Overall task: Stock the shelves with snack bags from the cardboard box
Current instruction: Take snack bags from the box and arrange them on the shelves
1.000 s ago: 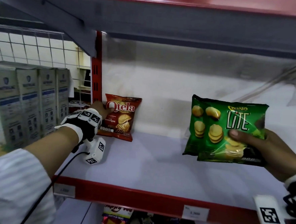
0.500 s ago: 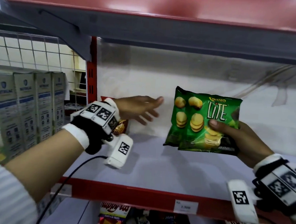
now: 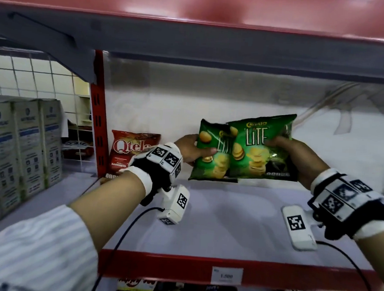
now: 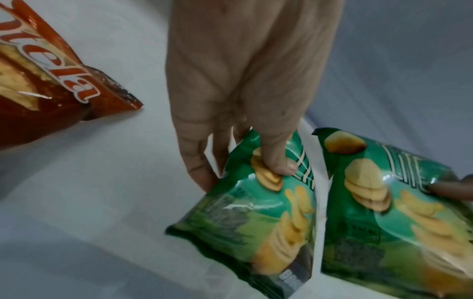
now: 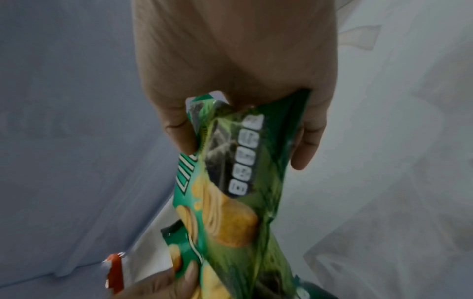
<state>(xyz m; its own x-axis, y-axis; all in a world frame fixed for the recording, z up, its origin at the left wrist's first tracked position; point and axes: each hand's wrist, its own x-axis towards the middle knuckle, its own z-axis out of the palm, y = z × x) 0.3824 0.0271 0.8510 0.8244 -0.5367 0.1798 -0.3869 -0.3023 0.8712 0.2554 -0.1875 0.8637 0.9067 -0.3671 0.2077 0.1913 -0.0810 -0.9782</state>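
Change: the left hand [image 3: 187,150], open and reaching half a second ago, now pinches the left Chitato Lite bag [image 3: 210,155]; the right hand [image 3: 299,160] still grips the right Chitato Lite bag [image 3: 262,150].
Where: both bags overlap above the shelf [image 3: 226,220].
Around: the red Qtela bag [image 3: 127,150] leans at the left; milk cartons [image 3: 16,146] stand beyond the upright.
Hidden: the left wrist covers the Qtela bag's right edge.

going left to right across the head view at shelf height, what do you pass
boxed cartons → red upright post → red Qtela bag → left hand → left green Lite bag → right green Lite bag → right hand
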